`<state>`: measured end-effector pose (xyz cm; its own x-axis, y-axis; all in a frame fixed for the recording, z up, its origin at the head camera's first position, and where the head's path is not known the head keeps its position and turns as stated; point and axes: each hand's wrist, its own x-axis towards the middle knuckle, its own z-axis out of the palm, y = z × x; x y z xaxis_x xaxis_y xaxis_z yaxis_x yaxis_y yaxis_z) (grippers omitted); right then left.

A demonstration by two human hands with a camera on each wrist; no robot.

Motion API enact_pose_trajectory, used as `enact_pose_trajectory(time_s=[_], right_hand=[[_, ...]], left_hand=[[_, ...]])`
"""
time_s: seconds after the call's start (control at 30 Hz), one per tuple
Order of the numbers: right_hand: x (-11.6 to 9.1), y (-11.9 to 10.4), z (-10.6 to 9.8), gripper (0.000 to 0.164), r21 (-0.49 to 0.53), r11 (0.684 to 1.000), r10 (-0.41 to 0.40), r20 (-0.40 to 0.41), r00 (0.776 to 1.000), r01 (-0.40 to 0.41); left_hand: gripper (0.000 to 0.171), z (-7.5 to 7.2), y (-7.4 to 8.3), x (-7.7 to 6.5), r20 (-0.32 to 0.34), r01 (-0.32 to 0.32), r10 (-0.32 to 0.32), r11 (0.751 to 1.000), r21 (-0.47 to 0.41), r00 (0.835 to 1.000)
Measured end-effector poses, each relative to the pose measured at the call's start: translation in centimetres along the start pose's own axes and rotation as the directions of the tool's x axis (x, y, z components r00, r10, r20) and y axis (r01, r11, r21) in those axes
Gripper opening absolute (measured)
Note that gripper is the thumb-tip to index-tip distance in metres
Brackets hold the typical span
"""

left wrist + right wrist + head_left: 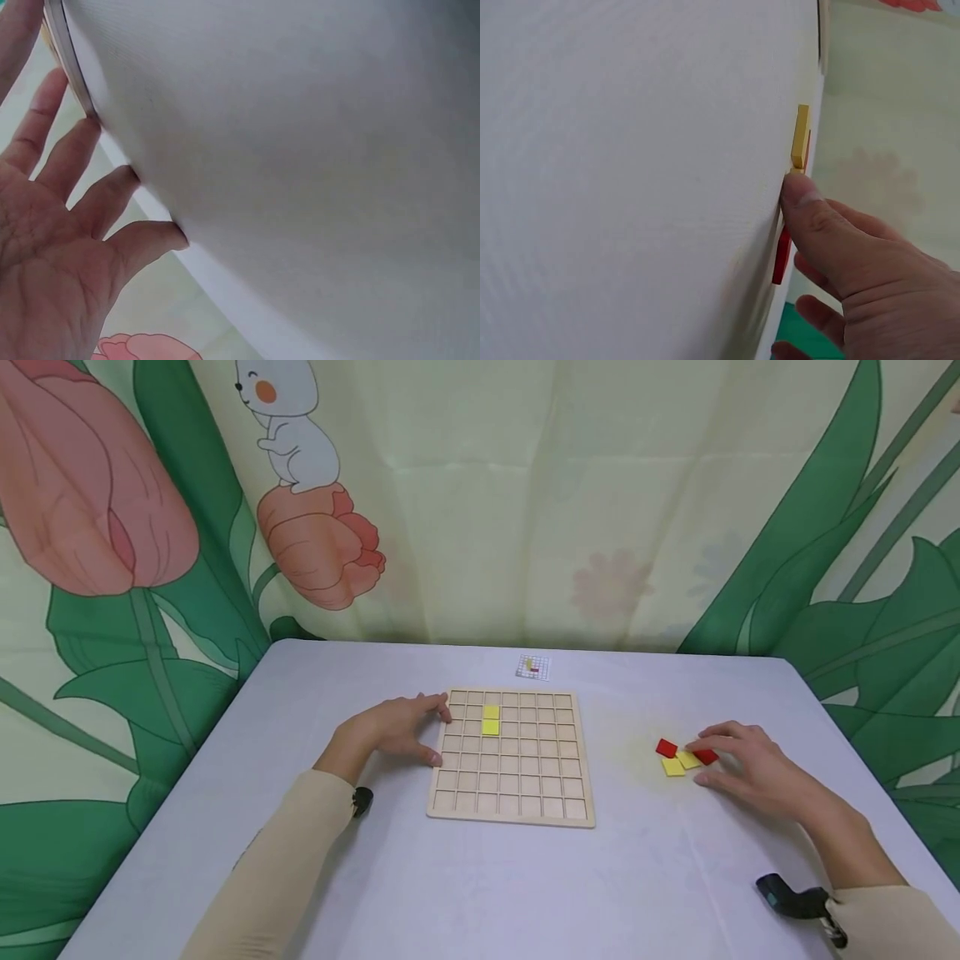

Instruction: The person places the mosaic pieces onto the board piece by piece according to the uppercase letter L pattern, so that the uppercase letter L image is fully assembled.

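A wooden grid board (512, 821) lies on the table with two yellow square tiles (491, 727) in adjoining cells near its upper left. My left hand (393, 727) rests at the board's left edge, fingers spread and fingertips touching the rim. Over a small pile of loose tiles, to the right of the board, reaches my right hand (757, 768). Its thumb and index finger stand apart around a yellow tile (687, 760). Beside that lie another yellow tile (673, 767) and a red tile (666, 748). A second red tile (706, 757) shows partly under the fingers.
Behind the board lies a small card (533, 667) printed with a grid and coloured squares. A white cloth covers the table (510, 893). A patterned curtain (480, 510) with flowers and leaves hangs right behind the table's far edge.
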<state>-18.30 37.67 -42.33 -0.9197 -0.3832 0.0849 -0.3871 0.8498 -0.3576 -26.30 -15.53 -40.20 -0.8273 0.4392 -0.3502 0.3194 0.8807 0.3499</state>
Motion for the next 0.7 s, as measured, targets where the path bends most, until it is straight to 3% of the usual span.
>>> enact_pose_trajectory(time_s=[0.23, 0.47, 0.7], right_hand=[[-0.03, 0.13, 0.26, 0.036, 0.025, 0.999, -0.030, -0.022, 0.999, 0.030], [-0.04, 0.08, 0.39, 0.038, 0.036, 0.999, -0.020, -0.016, 1.000, 0.021], [0.20, -0.26, 0.22, 0.024, 0.017, 1.000, -0.020, -0.024, 1.000, 0.020]], left_hand=[[0.063, -0.11, 0.20, -0.25, 0.001, 0.001, -0.001, 1.000, -0.014, 1.000], [0.064, 0.03, 0.12, -0.26, 0.000, 0.001, -0.001, 1.000, -0.015, 1.000], [0.067, 0.08, 0.18, -0.13, -0.006, 0.000, 0.000, 1.000, -0.013, 1.000]])
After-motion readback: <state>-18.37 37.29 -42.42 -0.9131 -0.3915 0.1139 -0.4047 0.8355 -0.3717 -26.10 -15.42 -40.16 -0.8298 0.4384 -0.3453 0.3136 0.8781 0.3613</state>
